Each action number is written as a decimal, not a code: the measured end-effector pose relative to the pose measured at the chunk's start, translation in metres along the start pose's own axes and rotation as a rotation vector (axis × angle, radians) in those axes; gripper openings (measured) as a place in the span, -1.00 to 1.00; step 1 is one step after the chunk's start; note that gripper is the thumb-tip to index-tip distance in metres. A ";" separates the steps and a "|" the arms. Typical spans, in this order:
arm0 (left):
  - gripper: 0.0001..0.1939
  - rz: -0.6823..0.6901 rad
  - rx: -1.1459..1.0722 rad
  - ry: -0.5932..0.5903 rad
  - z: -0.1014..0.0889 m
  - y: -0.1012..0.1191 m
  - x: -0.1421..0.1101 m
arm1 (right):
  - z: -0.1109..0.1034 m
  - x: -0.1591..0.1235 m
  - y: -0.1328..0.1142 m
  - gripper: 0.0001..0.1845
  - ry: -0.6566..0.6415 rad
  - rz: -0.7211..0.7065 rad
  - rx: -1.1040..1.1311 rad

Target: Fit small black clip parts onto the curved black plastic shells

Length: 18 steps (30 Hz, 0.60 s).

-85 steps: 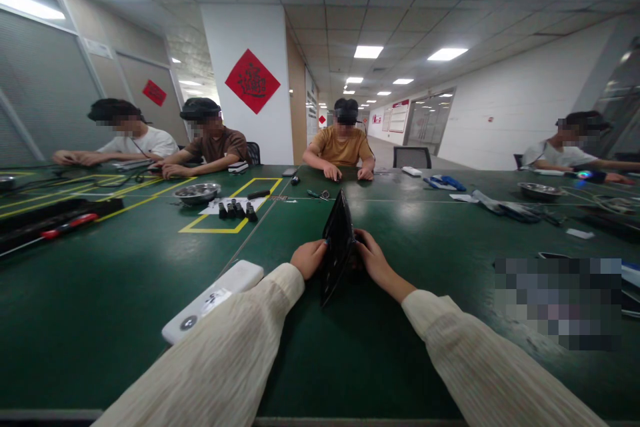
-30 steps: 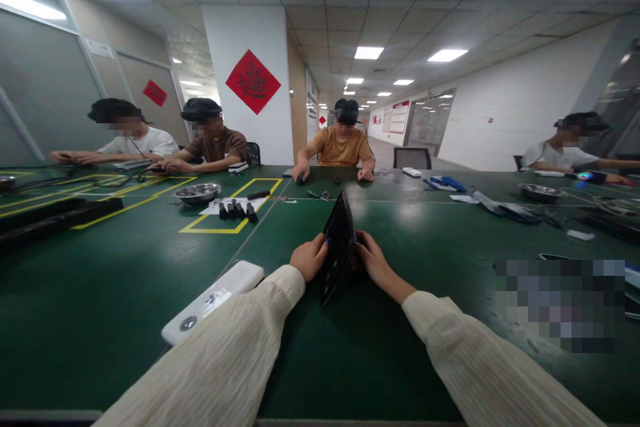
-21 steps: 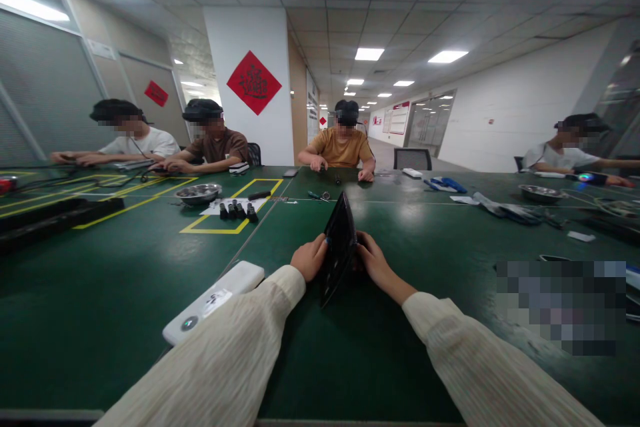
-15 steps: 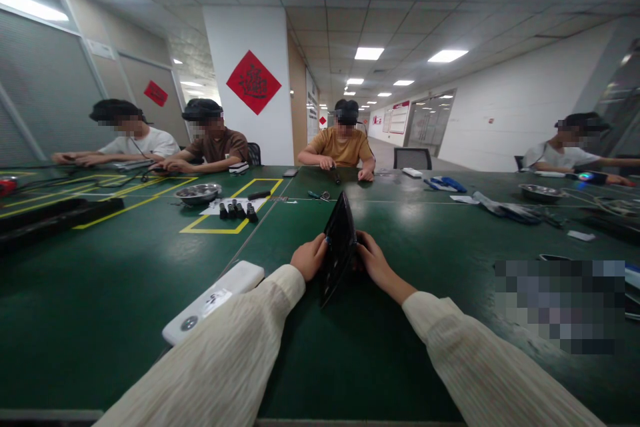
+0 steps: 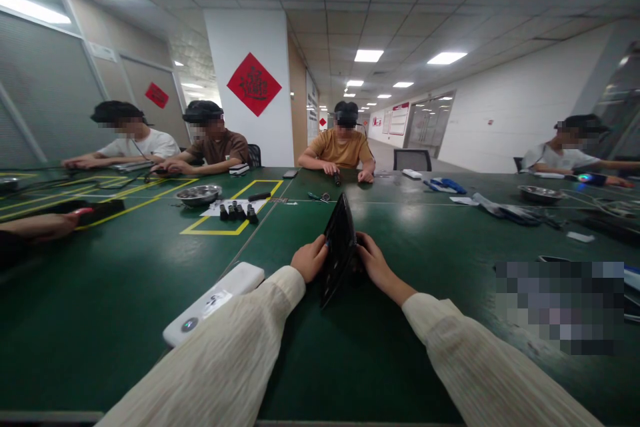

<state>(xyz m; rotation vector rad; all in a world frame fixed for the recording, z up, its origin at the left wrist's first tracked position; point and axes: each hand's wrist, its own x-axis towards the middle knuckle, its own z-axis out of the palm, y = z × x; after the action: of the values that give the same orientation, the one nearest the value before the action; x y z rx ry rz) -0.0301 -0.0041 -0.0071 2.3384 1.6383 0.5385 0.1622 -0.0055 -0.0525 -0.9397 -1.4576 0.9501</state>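
A thin, glossy black panel (image 5: 338, 260) stands on edge in the middle of the green table (image 5: 390, 360), seen nearly side-on. What kind of thing it is I cannot make out. My left hand (image 5: 310, 258) is closed on its left side, with the thumb and fingers against the face. From the right, my right hand (image 5: 374, 259) grips its other side, and some fingers are hidden behind it. A white power bank-like block (image 5: 215, 304) with a round dark spot lies beside my left forearm.
Beyond my hands lie a metal bowl (image 5: 199, 195), several black cylinders (image 5: 239, 212) on paper, and small pliers (image 5: 319, 196). Gloves (image 5: 507, 208) and another bowl (image 5: 540, 194) lie to the right. A co-worker's hand (image 5: 63, 224) reaches in from the left; other people sit around the table.
My hands and the black panel stay nearly in place. At the far left a co-worker's hand with a red item has come in over the table.
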 end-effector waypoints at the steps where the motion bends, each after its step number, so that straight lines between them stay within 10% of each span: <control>1: -0.63 -0.012 -0.017 0.009 0.001 -0.001 0.000 | 0.000 0.000 0.000 -0.59 -0.005 0.001 -0.004; 18: -0.70 -0.007 0.011 0.037 -0.005 0.006 -0.003 | 0.001 0.000 -0.004 -0.60 -0.007 0.005 -0.001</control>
<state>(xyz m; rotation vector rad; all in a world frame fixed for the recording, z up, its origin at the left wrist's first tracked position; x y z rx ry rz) -0.0276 -0.0089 -0.0008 2.3429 1.6688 0.5762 0.1612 -0.0074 -0.0490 -0.9421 -1.4617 0.9577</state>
